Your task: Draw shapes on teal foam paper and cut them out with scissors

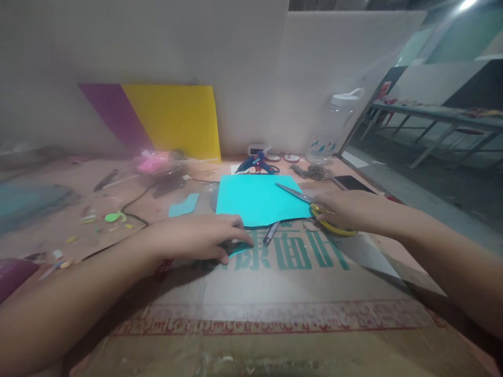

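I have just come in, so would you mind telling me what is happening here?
A person's right hand holds scissors over the right part of a blue sheet. The left hand is at a blue scrap near the sheet; whether it grips it is unclear. A pen lies at the sheet's near edge, a glue gun beyond.

A flat bright-cyan sheet (255, 199) is standing out beside silvery metal scissors (298, 196) that are showing yellow loop handles.
A small notched light-blue piece (186, 204) is looking duller; a flat yellow sheet (178, 120) is bordering a slanting purple sheet (118, 115); a pistol-shaped glue gun (253, 162) is showing dark blue; a clear plastic bottle (326, 141) is wearing a white lid and teal pointed marks; a beige printed work surface (275, 290) is carrying large green characters and a red ornamental band.
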`<action>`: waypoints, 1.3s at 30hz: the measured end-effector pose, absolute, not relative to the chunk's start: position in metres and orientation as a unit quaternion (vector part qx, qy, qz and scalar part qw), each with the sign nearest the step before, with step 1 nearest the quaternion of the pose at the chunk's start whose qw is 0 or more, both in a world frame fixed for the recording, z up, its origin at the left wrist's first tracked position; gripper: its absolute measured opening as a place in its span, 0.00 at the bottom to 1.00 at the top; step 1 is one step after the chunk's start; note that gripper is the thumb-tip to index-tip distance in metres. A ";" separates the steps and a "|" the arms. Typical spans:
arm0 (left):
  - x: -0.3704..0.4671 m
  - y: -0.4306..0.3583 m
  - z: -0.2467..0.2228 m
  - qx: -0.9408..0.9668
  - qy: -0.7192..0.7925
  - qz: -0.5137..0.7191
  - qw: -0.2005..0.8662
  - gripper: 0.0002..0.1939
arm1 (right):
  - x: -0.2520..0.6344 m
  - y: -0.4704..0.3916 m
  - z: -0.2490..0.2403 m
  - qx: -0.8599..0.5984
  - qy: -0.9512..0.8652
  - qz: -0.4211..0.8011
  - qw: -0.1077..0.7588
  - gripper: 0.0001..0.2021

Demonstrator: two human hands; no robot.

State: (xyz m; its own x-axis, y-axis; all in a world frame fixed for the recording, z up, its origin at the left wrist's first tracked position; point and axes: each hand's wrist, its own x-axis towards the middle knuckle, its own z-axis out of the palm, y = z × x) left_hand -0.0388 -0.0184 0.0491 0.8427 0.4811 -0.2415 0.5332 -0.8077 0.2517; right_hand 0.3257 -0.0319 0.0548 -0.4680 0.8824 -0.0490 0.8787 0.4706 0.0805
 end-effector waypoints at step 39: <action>0.001 -0.055 0.038 0.932 0.347 0.073 0.069 0.17 | 0.260 -0.088 0.064 0.355 0.916 0.124 -0.140 0.13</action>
State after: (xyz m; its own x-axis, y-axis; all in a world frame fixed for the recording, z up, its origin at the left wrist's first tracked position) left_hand 0.0014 -0.0549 0.0381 0.7484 0.6573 0.0885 0.6373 -0.7497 0.1786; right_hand 0.2596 -0.0880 0.0643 -0.7096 0.6151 0.3437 0.6843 0.7178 0.1282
